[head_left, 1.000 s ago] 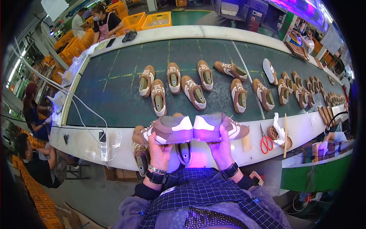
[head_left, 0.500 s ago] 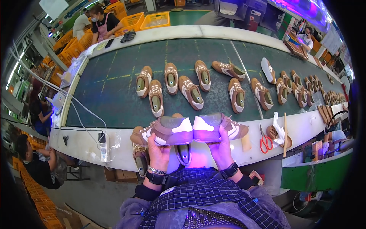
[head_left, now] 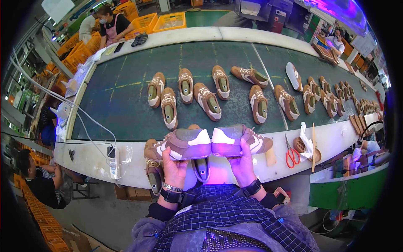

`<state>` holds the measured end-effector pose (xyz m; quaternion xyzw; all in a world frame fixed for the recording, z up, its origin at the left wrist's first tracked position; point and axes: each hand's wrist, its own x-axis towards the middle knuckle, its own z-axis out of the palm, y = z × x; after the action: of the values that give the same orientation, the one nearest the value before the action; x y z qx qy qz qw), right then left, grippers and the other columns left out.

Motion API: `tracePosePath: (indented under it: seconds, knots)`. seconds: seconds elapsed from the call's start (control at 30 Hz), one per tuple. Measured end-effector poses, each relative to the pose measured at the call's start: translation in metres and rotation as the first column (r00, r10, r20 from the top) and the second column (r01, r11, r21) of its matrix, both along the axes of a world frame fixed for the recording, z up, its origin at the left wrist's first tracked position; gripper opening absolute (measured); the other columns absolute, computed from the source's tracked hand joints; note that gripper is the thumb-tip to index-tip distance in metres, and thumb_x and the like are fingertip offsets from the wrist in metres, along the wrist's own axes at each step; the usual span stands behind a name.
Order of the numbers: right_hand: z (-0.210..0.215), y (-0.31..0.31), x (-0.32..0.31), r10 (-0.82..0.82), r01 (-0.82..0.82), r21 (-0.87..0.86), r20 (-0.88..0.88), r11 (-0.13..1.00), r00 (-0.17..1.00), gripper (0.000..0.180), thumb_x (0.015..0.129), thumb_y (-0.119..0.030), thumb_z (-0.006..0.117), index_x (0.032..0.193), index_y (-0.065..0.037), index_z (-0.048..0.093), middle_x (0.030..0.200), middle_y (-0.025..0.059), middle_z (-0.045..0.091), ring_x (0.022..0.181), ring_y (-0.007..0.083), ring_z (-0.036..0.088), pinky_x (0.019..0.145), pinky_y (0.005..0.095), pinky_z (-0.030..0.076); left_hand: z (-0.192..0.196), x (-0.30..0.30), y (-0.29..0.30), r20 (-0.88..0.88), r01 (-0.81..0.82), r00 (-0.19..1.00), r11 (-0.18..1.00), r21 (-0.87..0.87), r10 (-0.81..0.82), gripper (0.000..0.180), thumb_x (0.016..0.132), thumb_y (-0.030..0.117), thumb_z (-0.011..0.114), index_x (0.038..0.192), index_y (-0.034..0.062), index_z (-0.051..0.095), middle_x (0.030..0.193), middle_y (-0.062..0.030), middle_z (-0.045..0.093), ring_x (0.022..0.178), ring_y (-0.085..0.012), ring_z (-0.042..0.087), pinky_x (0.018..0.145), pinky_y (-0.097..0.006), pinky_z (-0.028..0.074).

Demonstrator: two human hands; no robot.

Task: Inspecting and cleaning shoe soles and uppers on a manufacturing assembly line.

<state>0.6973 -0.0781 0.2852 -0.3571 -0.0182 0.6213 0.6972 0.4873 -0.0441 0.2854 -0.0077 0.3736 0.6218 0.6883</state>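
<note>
My left hand (head_left: 174, 170) grips a brown sneaker (head_left: 180, 145) with white side stripes and a white heel patch. In my right hand (head_left: 242, 164) is a matching sneaker (head_left: 239, 142). The two shoes are held level, heel to heel, toes pointing outward, with purple light on their heels. Fingers wrap under the soles, thumbs against the sides. Below the left one, another sneaker (head_left: 155, 178) rests on the white ledge, partly covered. A further shoe (head_left: 202, 170) shows between my hands, its upper part hidden by the held pair.
Rows of brown sneakers (head_left: 205, 101) lie on the green conveyor belt (head_left: 121, 113). On the white ledge (head_left: 134, 164) are red-handled scissors (head_left: 292, 156), a loose sole (head_left: 301, 145), a wooden stick (head_left: 313, 147) and a power strip (head_left: 113, 161). Co-workers sit or stand around the line.
The sneakers on the belt have shifted slightly to the left in the view. The held pair stays heel to heel, almost unmoved.
</note>
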Motion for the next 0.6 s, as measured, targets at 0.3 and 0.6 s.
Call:
tracePosePath:
  seconds: [0.3,0.6]
  knots:
    - [0.0073,-0.0001,-0.0038,-0.015,0.016,-0.006,0.027,1.0,1.0,0.041,0.086,-0.036,0.06,0.115,-0.009,0.049,0.106,0.005,0.058,0.095,0.0159,0.055,0.079,0.0322,0.046,-0.0001,-0.0009,0.0,-0.016,0.005,1.0,1.0,-0.019,-0.006,0.045,0.082,0.036,0.059,0.117,0.0092,0.051,0.115,-0.0062,0.057,0.105,-0.0228,0.054,0.087,-0.041,0.046]
    - [0.0039,0.004,-0.0015,-0.013,0.013,-0.015,0.008,1.0,1.0,0.042,0.087,-0.036,0.058,0.116,-0.008,0.048,0.106,0.0058,0.057,0.097,0.0175,0.056,0.085,0.035,0.046,-0.0025,-0.0007,0.0034,-0.003,0.014,1.0,1.0,0.001,-0.014,0.043,0.082,0.035,0.059,0.116,0.0088,0.052,0.113,-0.0056,0.058,0.103,-0.0221,0.055,0.086,-0.039,0.046]
